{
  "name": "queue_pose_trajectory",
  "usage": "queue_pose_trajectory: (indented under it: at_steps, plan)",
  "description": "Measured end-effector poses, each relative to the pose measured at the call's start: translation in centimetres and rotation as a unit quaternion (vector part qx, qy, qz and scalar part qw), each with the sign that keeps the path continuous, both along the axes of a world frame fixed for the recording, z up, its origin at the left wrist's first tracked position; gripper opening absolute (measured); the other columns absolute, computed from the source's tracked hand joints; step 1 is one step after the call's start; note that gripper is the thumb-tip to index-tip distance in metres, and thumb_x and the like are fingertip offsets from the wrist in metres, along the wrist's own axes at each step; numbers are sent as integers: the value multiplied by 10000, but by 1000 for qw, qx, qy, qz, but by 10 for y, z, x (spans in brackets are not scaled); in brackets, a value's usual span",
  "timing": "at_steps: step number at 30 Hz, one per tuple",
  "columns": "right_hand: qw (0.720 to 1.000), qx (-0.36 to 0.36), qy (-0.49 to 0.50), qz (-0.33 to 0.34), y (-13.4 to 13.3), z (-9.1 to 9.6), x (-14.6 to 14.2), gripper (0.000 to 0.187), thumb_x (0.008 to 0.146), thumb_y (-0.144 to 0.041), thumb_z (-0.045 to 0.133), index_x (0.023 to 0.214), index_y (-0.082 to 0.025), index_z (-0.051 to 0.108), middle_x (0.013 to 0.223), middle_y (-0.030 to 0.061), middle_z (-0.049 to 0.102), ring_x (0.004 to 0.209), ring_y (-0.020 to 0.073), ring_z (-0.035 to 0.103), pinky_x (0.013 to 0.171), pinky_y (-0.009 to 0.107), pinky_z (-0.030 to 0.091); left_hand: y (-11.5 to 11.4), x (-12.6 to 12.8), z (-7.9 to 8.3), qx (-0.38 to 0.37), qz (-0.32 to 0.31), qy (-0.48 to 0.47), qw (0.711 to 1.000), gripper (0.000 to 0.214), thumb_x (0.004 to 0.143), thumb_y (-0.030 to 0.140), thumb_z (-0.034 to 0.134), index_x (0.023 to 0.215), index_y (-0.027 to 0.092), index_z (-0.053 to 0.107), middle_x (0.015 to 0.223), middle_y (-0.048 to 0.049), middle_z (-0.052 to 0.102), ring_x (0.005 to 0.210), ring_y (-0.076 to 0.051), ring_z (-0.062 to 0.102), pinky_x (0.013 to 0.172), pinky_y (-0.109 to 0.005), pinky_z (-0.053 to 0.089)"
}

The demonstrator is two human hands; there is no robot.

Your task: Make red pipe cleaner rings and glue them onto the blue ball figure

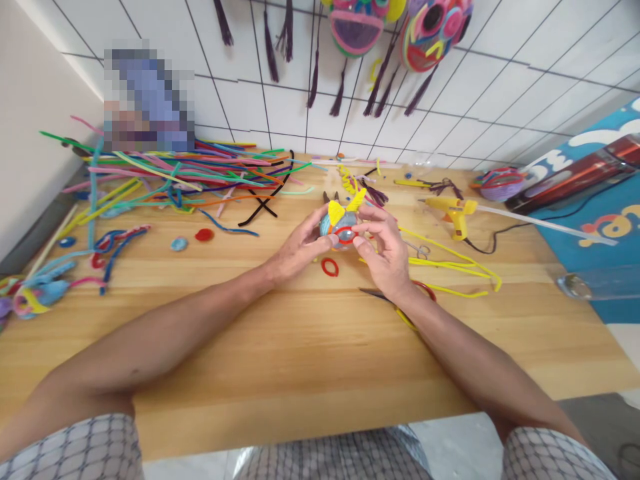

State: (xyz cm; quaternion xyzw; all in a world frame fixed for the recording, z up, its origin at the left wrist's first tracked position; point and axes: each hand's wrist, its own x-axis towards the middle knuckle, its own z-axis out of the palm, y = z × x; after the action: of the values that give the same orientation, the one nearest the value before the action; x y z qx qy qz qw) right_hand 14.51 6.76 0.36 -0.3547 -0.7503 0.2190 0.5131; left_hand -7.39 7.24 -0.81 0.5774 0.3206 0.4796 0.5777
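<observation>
A small pipe-cleaner mask, blue-grey with yellow ears and a red ring on its front, is held just above the wooden table. My left hand grips its left side with curled fingers. My right hand pinches the red ring against the mask's front with thumb and forefinger. A second red ring lies on the table just below the hands.
A heap of coloured pipe cleaners covers the back left. A yellow glue gun lies right of the hands, with yellow pipe cleaners and scissors near my right wrist. Finished masks hang on the tiled wall.
</observation>
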Motion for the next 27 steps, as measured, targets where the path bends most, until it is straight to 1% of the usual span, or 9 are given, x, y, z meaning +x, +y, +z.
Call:
queue_pose_trajectory:
  at_steps: [5, 10, 17, 23, 27]
  plan:
    - [1000, -13, 12, 5, 1, -2, 0, 146, 1053, -420, 716, 1160, -343, 778, 1415, 64, 677, 1422, 304, 633, 1236, 587, 534, 0, -1, 2, -5, -8, 1, 1000, 790, 911, 497, 809, 1610, 227, 559, 1550, -134, 687, 1466, -376, 615, 1303, -589, 443]
    - [1000, -16, 10, 8, 1, -2, 0, 147, 1054, -417, 710, 1161, -340, 775, 1424, 66, 669, 1436, 307, 621, 1254, 608, 517, 1, -1, 3, 3, -12, -2, 1000, 769, 912, 509, 807, 1588, 223, 579, 1532, -133, 697, 1467, -380, 616, 1280, -579, 474]
    - [999, -28, 15, 5, 1, -2, -1, 157, 1054, -428, 709, 1172, -345, 770, 1438, 64, 659, 1443, 304, 617, 1259, 602, 520, 2, -1, 4, 10, -18, -4, 1000, 753, 913, 512, 810, 1573, 222, 593, 1530, -133, 695, 1453, -375, 626, 1266, -566, 490]
    - [999, -24, 19, 15, 0, -2, 0, 150, 1055, -396, 710, 1189, -358, 767, 1447, 53, 657, 1451, 304, 610, 1268, 610, 503, 1, -1, 5, 13, -18, -2, 1000, 762, 913, 520, 803, 1580, 220, 586, 1544, -138, 686, 1461, -383, 618, 1268, -579, 484]
    - [1000, -22, 18, 7, 0, -2, 0, 148, 1049, -395, 718, 1179, -348, 772, 1445, 59, 657, 1441, 307, 615, 1259, 609, 511, 1, -1, 5, 12, -16, 1, 1000, 758, 917, 511, 800, 1577, 207, 583, 1526, -143, 695, 1444, -380, 633, 1254, -565, 499]
